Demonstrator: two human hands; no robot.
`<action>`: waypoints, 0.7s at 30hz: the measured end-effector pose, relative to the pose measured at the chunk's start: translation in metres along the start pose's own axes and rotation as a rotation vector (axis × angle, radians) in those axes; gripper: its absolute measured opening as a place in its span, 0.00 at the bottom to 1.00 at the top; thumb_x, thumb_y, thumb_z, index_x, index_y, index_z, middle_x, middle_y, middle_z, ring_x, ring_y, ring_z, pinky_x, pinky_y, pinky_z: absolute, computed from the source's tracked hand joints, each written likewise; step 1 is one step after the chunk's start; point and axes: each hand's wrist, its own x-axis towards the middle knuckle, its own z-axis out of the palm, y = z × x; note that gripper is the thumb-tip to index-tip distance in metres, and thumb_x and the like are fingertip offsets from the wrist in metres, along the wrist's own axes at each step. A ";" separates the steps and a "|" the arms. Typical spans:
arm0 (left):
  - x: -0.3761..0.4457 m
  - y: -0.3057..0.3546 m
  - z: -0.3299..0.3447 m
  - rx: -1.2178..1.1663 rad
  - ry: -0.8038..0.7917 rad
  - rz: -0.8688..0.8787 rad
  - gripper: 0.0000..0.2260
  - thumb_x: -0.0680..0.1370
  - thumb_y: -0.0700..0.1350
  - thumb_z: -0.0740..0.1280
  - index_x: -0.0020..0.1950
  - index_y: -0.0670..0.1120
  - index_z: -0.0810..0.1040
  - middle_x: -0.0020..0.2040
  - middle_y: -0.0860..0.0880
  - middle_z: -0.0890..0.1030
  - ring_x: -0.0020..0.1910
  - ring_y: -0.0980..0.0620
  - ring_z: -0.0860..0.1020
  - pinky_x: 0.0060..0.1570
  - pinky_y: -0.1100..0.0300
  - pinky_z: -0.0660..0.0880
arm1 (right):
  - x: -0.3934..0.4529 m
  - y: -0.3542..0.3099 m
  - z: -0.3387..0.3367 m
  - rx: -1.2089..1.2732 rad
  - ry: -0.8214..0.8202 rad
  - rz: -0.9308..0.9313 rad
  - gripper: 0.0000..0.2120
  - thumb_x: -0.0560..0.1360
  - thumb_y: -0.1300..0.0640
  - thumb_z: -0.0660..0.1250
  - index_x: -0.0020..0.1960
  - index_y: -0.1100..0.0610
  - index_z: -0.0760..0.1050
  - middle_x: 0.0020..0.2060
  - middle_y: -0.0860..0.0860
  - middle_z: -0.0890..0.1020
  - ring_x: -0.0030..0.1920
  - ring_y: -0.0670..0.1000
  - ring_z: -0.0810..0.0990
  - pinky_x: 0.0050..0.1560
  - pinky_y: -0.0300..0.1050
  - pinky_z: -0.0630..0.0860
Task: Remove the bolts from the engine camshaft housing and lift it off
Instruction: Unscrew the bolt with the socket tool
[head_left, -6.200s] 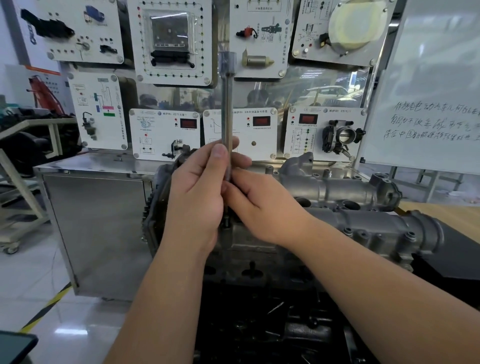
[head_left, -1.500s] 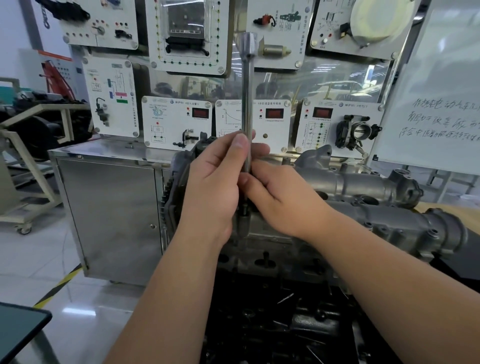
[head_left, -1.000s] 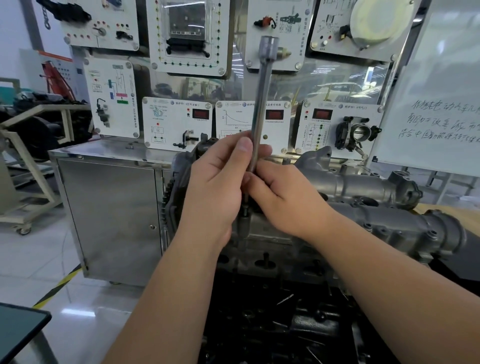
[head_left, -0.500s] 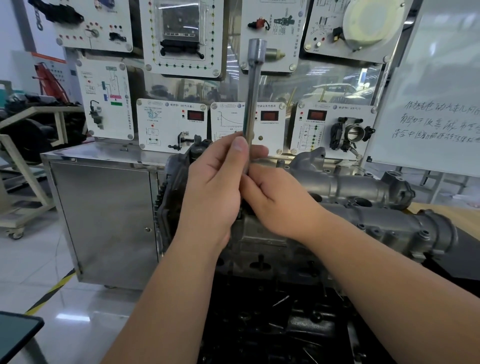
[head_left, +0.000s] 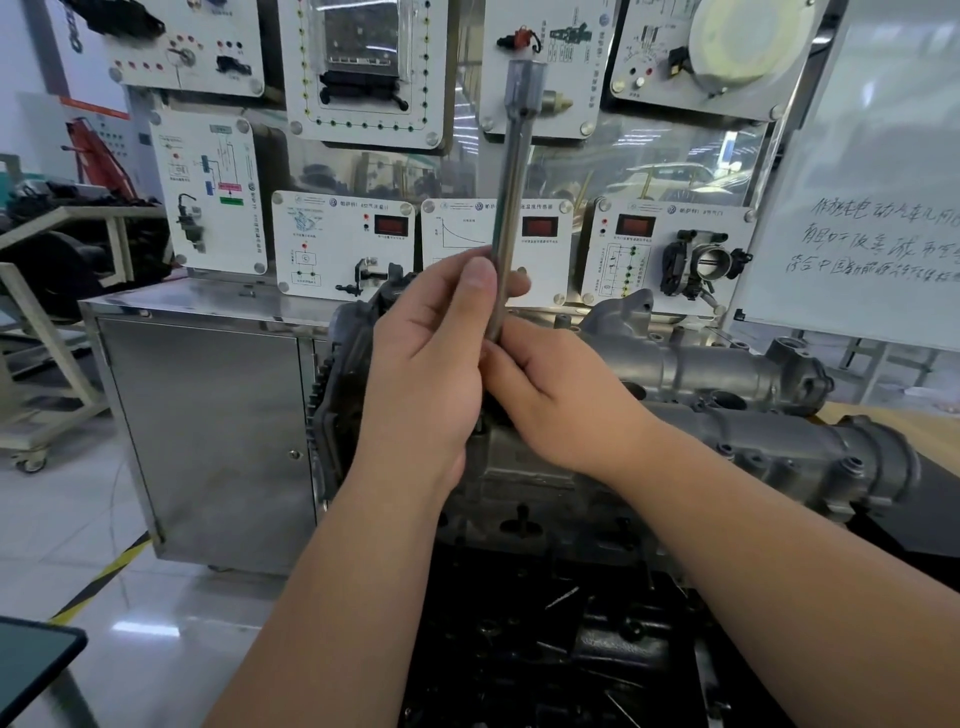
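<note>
Whiteboard (head_left: 852, 171) handwriting illegible, both hands gripping socket extension (head_left: 511, 197)

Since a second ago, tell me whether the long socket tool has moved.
Yes. The long socket tool swung back toward upright against the camshaft housing; earlier its top leaned farther right. Both hands hold it.

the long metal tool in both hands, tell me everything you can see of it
The tool is a slim, dull grey metal rod with a thicker cylindrical head at its top end. It stands nearly upright, leaning slightly right, above the near end of the camshaft housing. The left hand holds its lower shaft between fingers and thumb; the right hand curls round it below. Its lower tip is hidden behind the hands.
</note>
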 end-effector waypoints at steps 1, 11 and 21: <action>0.001 0.000 0.000 0.011 -0.023 -0.008 0.07 0.79 0.47 0.64 0.50 0.51 0.83 0.43 0.52 0.86 0.48 0.56 0.83 0.53 0.61 0.78 | 0.000 -0.001 0.000 0.001 -0.009 0.002 0.13 0.82 0.53 0.57 0.39 0.50 0.67 0.29 0.48 0.74 0.31 0.49 0.73 0.32 0.43 0.69; 0.000 -0.001 0.003 -0.017 0.043 0.058 0.06 0.74 0.40 0.72 0.49 0.48 0.80 0.40 0.55 0.84 0.43 0.58 0.82 0.47 0.65 0.78 | 0.000 -0.001 -0.001 0.012 0.034 -0.028 0.11 0.82 0.51 0.58 0.46 0.57 0.71 0.32 0.50 0.77 0.33 0.49 0.75 0.32 0.41 0.70; 0.007 0.005 -0.008 0.036 0.052 0.035 0.12 0.82 0.41 0.63 0.46 0.52 0.85 0.38 0.51 0.86 0.38 0.58 0.83 0.38 0.66 0.77 | 0.000 -0.004 -0.003 0.022 -0.086 -0.045 0.15 0.85 0.53 0.55 0.41 0.40 0.65 0.29 0.42 0.72 0.30 0.44 0.72 0.33 0.35 0.65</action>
